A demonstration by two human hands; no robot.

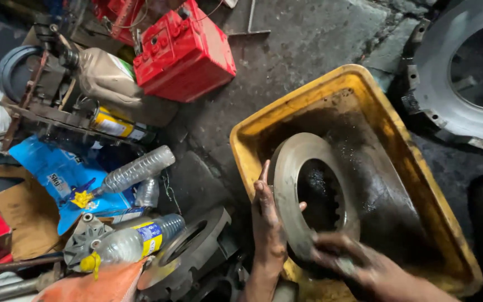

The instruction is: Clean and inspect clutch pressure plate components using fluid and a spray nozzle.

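Holding: the left hand (266, 221) gripped the outer edge of a grey metal ring (308, 193), fingers pressed together and stretched flat along its rim, thumb hooked into the central hole.
Right hand (359, 263): blurred, fingers curled over the ring's lower edge; how tightly they closed I could not tell.
Ring position: tilted on edge inside the yellow tub (353, 89), above its dark, oily bottom.
Floor, left: 2 clear plastic bottles (138, 170), a red box (185, 53), a blue bag (57, 173).
Upper right: a large round metal housing (448, 84).
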